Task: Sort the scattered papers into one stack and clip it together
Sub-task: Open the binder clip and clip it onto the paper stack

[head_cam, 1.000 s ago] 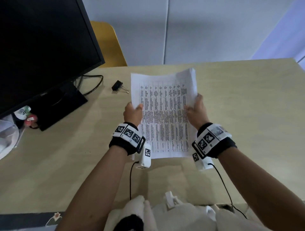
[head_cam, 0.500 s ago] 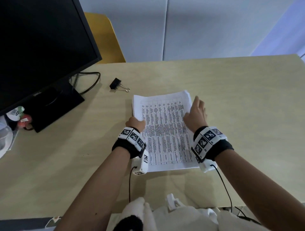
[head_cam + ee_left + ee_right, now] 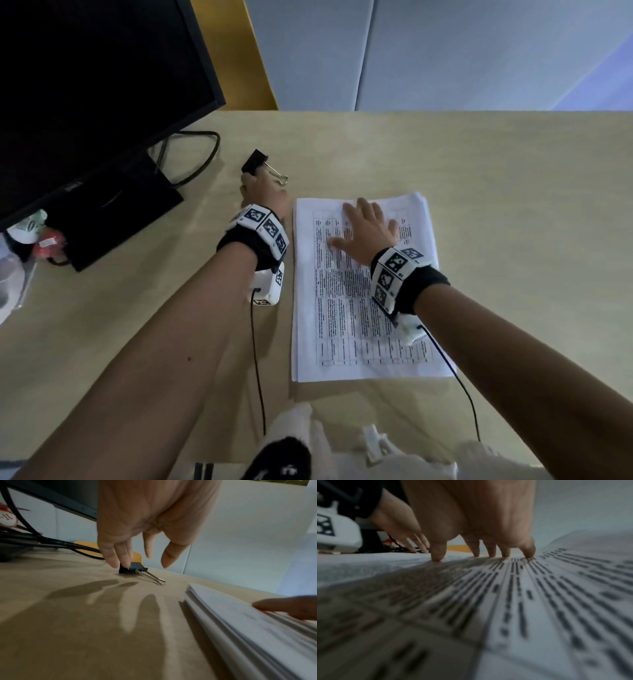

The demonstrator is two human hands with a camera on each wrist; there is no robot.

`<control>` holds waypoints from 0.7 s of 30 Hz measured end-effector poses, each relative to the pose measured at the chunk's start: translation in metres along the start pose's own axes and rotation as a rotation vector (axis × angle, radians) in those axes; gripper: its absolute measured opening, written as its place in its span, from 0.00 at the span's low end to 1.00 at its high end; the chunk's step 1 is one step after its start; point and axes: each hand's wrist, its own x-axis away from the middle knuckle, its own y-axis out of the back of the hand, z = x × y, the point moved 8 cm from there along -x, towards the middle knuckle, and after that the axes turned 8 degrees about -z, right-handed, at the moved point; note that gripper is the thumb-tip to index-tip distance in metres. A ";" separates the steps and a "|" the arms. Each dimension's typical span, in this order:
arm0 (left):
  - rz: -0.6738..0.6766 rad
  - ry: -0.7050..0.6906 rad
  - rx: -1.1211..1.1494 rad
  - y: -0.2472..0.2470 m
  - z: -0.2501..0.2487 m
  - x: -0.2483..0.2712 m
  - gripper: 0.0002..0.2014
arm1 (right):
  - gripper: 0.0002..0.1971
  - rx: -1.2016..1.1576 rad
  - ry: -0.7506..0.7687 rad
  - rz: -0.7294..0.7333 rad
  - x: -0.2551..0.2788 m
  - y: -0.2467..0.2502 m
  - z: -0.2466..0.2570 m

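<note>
From the head view, the stack of papers (image 3: 363,291) lies flat near the middle of the desk (image 3: 513,212), its long sides running toward the near edge, with bare desk to its right and beyond its far end. The right hand (image 3: 368,229) lies spread on the far half of the top sheet, fingers straight and fanned. The left hand (image 3: 262,192) reaches past the stack's far left corner to the black binder clip (image 3: 255,161), which sits on the desk between the stack and the monitor (image 3: 85,85) stand, with a looped cable (image 3: 202,157) just beyond it toward the far left. In the left wrist view, the left hand (image 3: 147,524) hangs above the desk with fingers pointing down and loosely parted; two fingertips (image 3: 126,561) are at the binder clip (image 3: 135,568) body, the thumb held apart from it, and whether they actually touch it cannot be told. The clip's wire handles point toward the stack of papers (image 3: 248,622), whose layered edge sits close by. In the right wrist view, the right hand (image 3: 471,520) presses its straight fingertips (image 3: 437,557) down on the printed stack of papers (image 3: 539,601).
</note>
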 end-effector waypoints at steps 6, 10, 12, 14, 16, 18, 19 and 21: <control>0.055 -0.044 -0.132 -0.002 -0.007 -0.035 0.33 | 0.39 0.054 0.023 0.028 0.001 -0.020 -0.006; 0.110 -0.126 -0.275 -0.010 -0.001 -0.041 0.23 | 0.40 0.062 0.022 0.032 0.001 -0.021 -0.006; 0.053 -0.178 -0.279 -0.008 0.000 -0.040 0.18 | 0.40 0.056 0.022 0.031 0.001 -0.022 -0.006; 0.023 -0.217 -0.295 -0.006 0.003 -0.035 0.17 | 0.40 0.051 0.023 0.027 0.001 -0.021 -0.006; 0.036 -0.225 -0.300 -0.004 0.008 -0.029 0.17 | 0.40 0.050 0.028 0.024 0.002 -0.021 -0.006; 0.062 -0.202 -0.288 -0.003 0.013 -0.024 0.17 | 0.40 0.046 0.026 0.023 0.002 -0.022 -0.007; 0.072 -0.198 -0.282 -0.001 0.014 -0.021 0.16 | 0.39 0.042 0.029 0.023 0.002 -0.022 -0.007; 0.096 -0.212 -0.258 0.002 0.012 -0.014 0.15 | 0.38 0.026 0.026 0.033 0.001 -0.020 -0.007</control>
